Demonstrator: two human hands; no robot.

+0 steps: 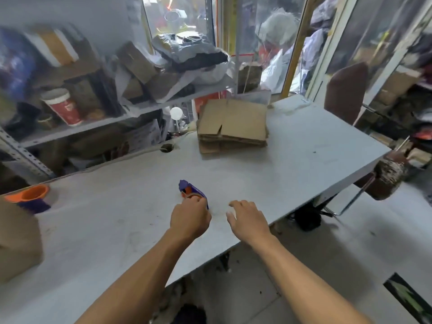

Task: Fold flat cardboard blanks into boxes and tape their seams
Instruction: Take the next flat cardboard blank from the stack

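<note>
A person reaches both bare arms over a pale grey surface [292,164]. The left hand [189,219] lies on a blue and orange tape gun [190,190] near the middle of the surface, its fingers curled over the roll end in a closed grip, while the gun's blue nose points to the far left. The right hand [248,219] hovers just to the right of it, close to the near right edge of the surface; its fingers are loosely bent and spread, palm down, and its grip holds nothing. The two hands are near each other but apart. A stack of flat cardboard blanks [232,126] sits at the far side of the surface, well apart from the hands, its top sheet showing the flap slits. At the near left a folded box [18,244] stands at the edge of the view, and just beyond it lies a second tape gun [30,197], orange and dark blue. A small round hole [166,148] opens in the surface at its far edge, left of the blanks. Behind the surface on the left a metal shelf [70,129] holds boxes, bags and a red and white cup [63,106], all blurred. On the far right stands a dark brown chair back [346,92]
</note>
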